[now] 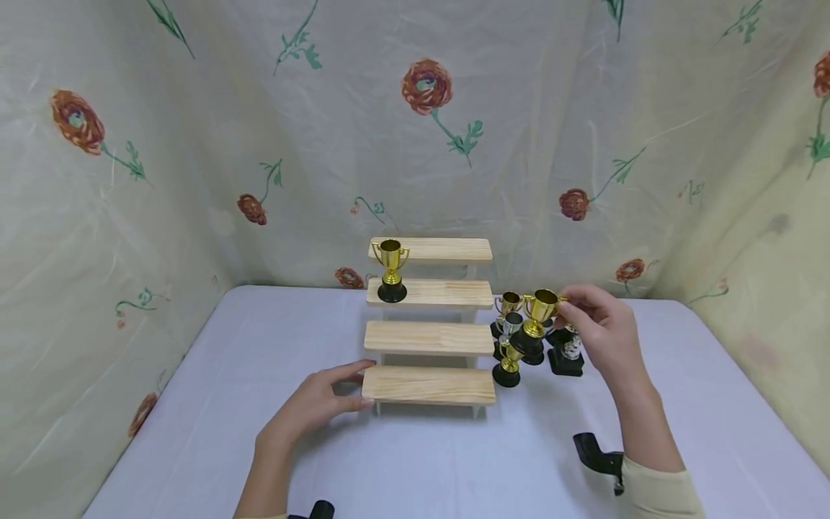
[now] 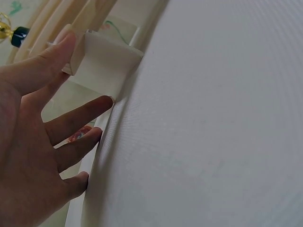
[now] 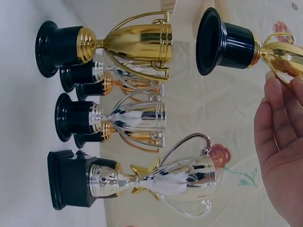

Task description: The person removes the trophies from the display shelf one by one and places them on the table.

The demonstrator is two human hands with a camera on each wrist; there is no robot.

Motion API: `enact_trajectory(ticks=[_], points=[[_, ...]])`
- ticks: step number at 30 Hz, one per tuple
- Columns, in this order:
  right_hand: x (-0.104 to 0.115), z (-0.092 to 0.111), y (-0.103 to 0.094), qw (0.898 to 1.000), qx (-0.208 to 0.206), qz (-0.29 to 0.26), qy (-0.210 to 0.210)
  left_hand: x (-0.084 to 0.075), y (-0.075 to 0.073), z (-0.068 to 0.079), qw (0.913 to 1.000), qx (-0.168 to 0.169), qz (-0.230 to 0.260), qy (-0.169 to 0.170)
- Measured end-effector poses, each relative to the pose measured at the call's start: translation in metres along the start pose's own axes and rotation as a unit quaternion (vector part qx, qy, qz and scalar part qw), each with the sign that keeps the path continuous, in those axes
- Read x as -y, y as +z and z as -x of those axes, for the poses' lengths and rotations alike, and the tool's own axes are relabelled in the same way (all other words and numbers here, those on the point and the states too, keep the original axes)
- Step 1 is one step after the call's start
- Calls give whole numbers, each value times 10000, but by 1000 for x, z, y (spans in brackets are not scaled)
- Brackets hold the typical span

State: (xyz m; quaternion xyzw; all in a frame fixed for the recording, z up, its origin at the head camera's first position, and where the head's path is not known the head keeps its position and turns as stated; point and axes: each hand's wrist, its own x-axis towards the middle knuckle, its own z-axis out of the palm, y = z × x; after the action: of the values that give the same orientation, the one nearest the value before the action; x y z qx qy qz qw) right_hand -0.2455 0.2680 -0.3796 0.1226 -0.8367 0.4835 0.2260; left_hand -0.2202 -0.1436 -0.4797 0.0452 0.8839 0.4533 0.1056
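My right hand (image 1: 603, 328) holds a small gold trophy cup (image 1: 540, 311) by one handle, up off the table. In the right wrist view this cup's round black base (image 3: 232, 45) hangs free, apart from the standing cups. With thumb and forefinger my left hand (image 1: 318, 398) grips the left end of the lowest step of a four-step wooden display stand (image 1: 428, 384). Its other fingers are spread in the left wrist view. Another gold trophy cup (image 1: 391, 268) stands upright on the second step from the top, at the left end.
Right of the stand several trophies are grouped upright: a gold cup (image 3: 137, 45) in front, a silver cup (image 3: 137, 116), bronze ones partly hidden, and a larger silver trophy (image 3: 182, 179) on a square black base. A white cloth covers the table (image 1: 259, 339); a flowered curtain (image 1: 506, 144) hangs behind.
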Motion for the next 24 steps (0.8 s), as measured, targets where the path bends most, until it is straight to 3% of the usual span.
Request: enact_trajectory(ticks=[24], points=[[-14, 11, -12, 9996, 59, 240, 138, -1, 1, -2, 9999, 6, -127, -76]])
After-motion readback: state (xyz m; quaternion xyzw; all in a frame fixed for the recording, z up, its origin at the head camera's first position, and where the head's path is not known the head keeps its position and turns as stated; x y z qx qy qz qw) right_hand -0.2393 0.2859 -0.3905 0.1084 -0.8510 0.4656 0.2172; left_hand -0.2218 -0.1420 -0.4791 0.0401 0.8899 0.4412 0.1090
